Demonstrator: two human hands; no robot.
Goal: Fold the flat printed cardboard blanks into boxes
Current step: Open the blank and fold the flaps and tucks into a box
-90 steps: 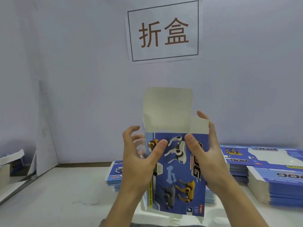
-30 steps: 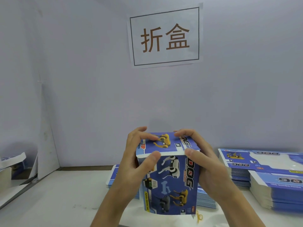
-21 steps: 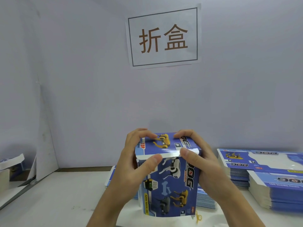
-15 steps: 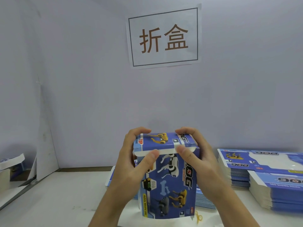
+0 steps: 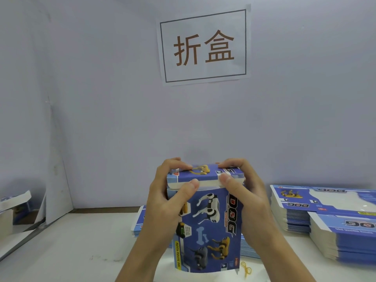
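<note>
1. While I watch through the head camera, I see the box (image 5: 207, 226) held upright in front of the chest, above the near edge of the white table (image 5: 71, 247), its blue front panel with the printed dogs and the word DOG facing me.
2. My left hand (image 5: 164, 202) grips the box's upper left corner: the fingers curl over the top flap (image 5: 203, 173) from behind and the thumb presses on the pale tuck edge at the front.
3. My right hand (image 5: 244, 198) grips the upper right corner the same way, fingers curled over the top and thumb on that same pale edge, close beside the left thumb.
4. That flap is bent down over the opening, but its pale tuck strip shows along the front, so it looks not fully tucked in; I cannot tell how far it has gone.
5. One stack of flat blanks (image 5: 140, 222) lies on the table behind the box, partly hidden by my forearms.
6. Two more stacks of blanks (image 5: 325, 216) sit on the table to the right, well apart from the box.
7. A small yellow rubber band (image 5: 246, 268) lies on the table just beside the box's lower right corner.
8. A paper sign (image 5: 204, 44) with two brown characters hangs on the wall (image 5: 101, 98) above.
</note>
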